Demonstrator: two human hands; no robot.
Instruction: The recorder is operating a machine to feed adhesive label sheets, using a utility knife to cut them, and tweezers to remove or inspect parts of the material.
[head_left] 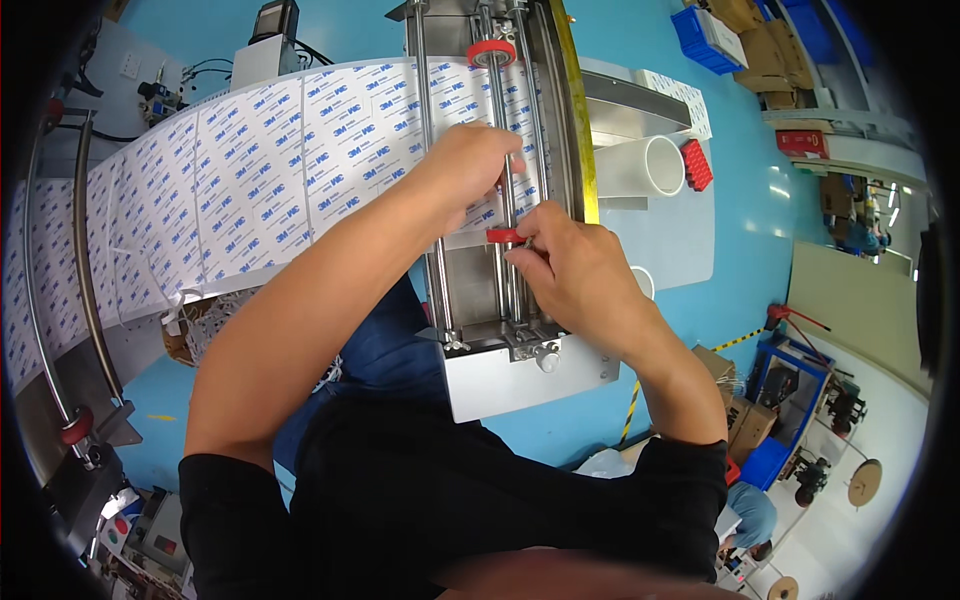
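Observation:
A wide sheet (pixel 350 150) with blue print runs across the machine bed, passing beneath several polished metal rods. My left hand (pixel 472 165) is closed with its fingers curled about the middle rod (pixel 509 195). Nearer to me on that same rod sits a red roller wheel (pixel 503 236). My right hand (pixel 585 265) pinches the right side of this wheel between thumb and fingers; a small metal part there is mostly hidden. Farther away, another red roller wheel (pixel 491 53) is mounted on the rod, with neither hand on it.
A metal end plate (pixel 530 380) with a knob (pixel 547 358) closes the machine's near end. To the right, a yellow edge strip (pixel 578 110) borders a grey table (pixel 685 235) bearing a white tube (pixel 640 167) and a red block (pixel 697 165). More rods (pixel 85 260) stand at far left.

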